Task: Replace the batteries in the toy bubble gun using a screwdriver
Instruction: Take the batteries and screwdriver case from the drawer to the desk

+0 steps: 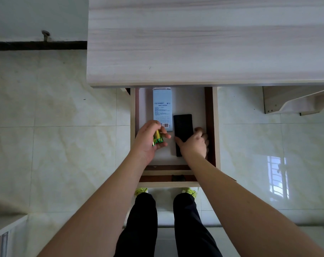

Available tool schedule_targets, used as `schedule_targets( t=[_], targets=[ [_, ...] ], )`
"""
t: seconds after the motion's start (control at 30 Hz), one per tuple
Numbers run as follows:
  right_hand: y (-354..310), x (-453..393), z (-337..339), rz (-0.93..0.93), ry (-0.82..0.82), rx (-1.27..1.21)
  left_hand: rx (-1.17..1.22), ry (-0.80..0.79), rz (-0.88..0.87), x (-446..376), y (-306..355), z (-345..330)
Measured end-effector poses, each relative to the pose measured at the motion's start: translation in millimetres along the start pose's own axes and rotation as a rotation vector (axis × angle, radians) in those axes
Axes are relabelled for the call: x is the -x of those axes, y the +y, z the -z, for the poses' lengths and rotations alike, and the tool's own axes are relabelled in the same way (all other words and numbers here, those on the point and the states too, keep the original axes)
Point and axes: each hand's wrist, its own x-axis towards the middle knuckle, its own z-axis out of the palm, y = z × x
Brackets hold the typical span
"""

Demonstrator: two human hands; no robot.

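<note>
Green-and-gold batteries sit loosely in the left hand's curled fingers and could slip into the open wooden drawer while the right hand grips the flat black case.

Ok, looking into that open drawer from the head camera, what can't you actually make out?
- Batteries: the left hand covers them, so their count is unclear.
- Black case: the right hand hides its near part; contents unseen.
- Pale blue box: print too small to read; its far end sits under the desk top.
- Bubble gun and screwdriver: not in view.
</note>
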Motion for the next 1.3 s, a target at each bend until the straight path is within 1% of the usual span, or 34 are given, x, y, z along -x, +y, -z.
schedule_targets(
  t=[0.13, 0.23, 0.3, 0.4, 0.5, 0.57, 0.63, 0.8, 1.0, 1.1, 1.2, 1.3],
  targets=[
    [-0.1, -3.0, 0.7, 0.005, -0.038, -0.060, -0.043, 0.025, -0.016, -8.6, 2.2, 1.6],
    [2.1, -4.3, 1.4, 0.023, -0.071, -0.113, -0.071, 0.090, -0.026, -15.5, 2.6, 0.2],
    [3.7, -4.5, 4.1, 0.027, -0.075, -0.206, -0.108, 0.143, -0.050, -20.5, 2.4, -0.7],
    [6.9, -4.1, 10.2, 0.009, -0.111, -0.314, -0.299, 0.214, -0.118, -27.4, 0.5, -3.3],
    [12.3, -2.3, 18.0, -0.009, -0.116, -0.424, -0.611, 0.324, -0.224, -34.2, -2.0, -4.4],
    [17.8, 1.2, 25.6, 0.029, -0.106, -0.438, -0.727, 0.382, -0.274, -38.6, -3.1, -3.9],
    [25.0, 4.2, 32.4, 0.065, -0.088, -0.403, -0.807, 0.406, -0.282, -42.1, -5.6, -5.1],
    [33.2, 8.4, 38.2, 0.096, -0.099, -0.456, -0.906, 0.465, -0.269, -51.6, -14.0, -11.9],
    [32.3, 13.7, 41.8, 0.099, -0.087, -0.441, -0.951, 0.475, -0.133, -59.6, -12.7, -23.1],
    [32.3, 19.2, 44.9, 0.096, -0.085, -0.468, -0.982, 0.451, -0.066, -63.8, -12.2, -24.6],
    [33.7, 24.5, 49.4, 0.097, -0.085, -0.503, -0.922, 0.412, -0.018, -66.9, -11.7, -22.6],
    [37.0, 30.5, 52.9, 0.105, -0.086, -0.532, -0.861, 0.384, -0.030, -62.6, -12.5, -18.8]
  ],
)
